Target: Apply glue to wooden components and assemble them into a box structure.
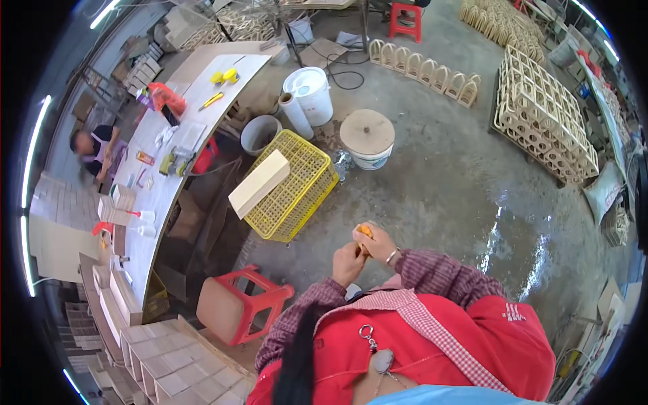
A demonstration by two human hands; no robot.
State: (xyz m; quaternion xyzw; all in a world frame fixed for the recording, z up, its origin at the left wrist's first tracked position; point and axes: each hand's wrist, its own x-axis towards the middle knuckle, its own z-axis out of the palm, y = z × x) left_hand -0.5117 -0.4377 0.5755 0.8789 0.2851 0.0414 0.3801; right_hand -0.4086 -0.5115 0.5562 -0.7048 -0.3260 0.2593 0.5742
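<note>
My two hands meet in front of my chest, in the middle of the head view. My right hand [379,244], with a bracelet at its wrist, is closed around a small orange thing [365,230]; its kind I cannot make out. My left hand [347,263] is pressed up against the right one, its fingers closed at the lower end of the same orange thing. Beyond them stands an upturned-looking yellow plastic crate [304,182], with a pale wooden block [260,183] lying across its top.
To the left runs a long white worktable [185,138] with tools, cups and a yellow utility knife [211,101]. A red stool [243,304] stands by my left. Lidded buckets [309,94] [368,135] and stacked wooden frames [543,115] are farther off. Another person [101,152] sits behind the table.
</note>
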